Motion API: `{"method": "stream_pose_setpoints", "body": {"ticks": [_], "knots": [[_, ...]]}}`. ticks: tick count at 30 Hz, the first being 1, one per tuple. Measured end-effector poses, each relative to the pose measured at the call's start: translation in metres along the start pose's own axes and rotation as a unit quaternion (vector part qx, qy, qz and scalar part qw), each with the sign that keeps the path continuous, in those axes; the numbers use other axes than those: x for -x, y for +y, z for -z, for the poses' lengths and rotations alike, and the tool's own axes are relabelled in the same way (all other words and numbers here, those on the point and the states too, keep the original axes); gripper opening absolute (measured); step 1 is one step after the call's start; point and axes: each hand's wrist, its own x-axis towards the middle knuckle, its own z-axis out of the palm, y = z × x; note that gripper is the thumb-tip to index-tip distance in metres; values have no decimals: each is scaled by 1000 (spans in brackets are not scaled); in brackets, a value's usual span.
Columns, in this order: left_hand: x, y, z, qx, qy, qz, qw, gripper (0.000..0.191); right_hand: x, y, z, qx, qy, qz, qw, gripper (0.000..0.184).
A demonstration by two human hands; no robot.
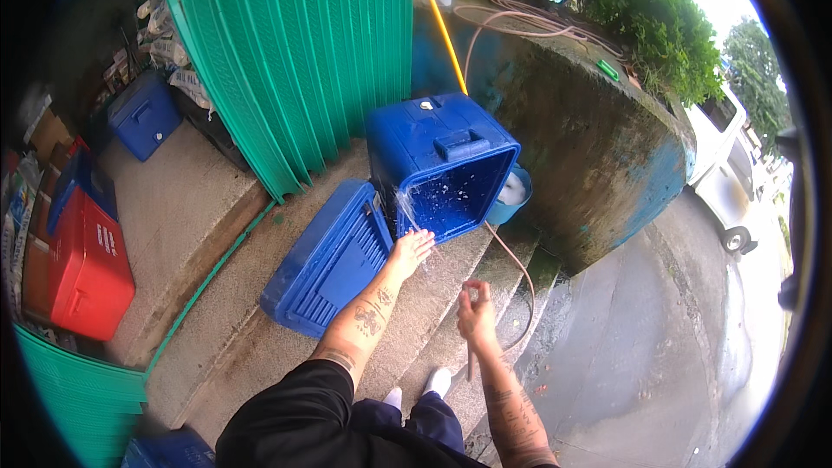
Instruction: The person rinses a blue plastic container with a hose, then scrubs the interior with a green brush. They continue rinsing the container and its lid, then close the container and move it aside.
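A large blue plastic cooler box (448,143) lies on its side on the concrete steps, its mouth facing me, with water and white suds inside. My left hand (413,252) is held out flat at the lower rim of that mouth, fingers apart, holding nothing. Curled around a hose (470,364), my right hand (478,312) is further right and nearer to me. Water sprays across the cooler's left inner edge. The blue ribbed lid (331,260) rests beside the cooler, left of my left hand. Behind the cooler's right side is a blue bucket (513,195) of suds.
Green corrugated shutter (292,58) rises behind the lid. A mossy concrete wall (585,123) carries a coiled hose (539,23). A yellow pole (439,19) stands behind the cooler. At left are a red cooler (94,266) and another blue cooler (144,116). Steps descend right to wet pavement (598,351).
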Motion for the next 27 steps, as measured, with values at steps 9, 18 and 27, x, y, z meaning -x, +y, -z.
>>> {"method": "stream_pose_setpoints", "body": {"ticks": [9, 18, 27], "knots": [[217, -48, 208, -314, 117, 148, 931, 72, -26, -100, 26, -78, 75, -60, 992, 19], [510, -85, 407, -152, 439, 277, 841, 36, -79, -105, 89, -88, 155, -75, 981, 21], [549, -62, 383, -344, 399, 232, 818, 37, -55, -75, 95, -165, 72, -114, 977, 24]]}}
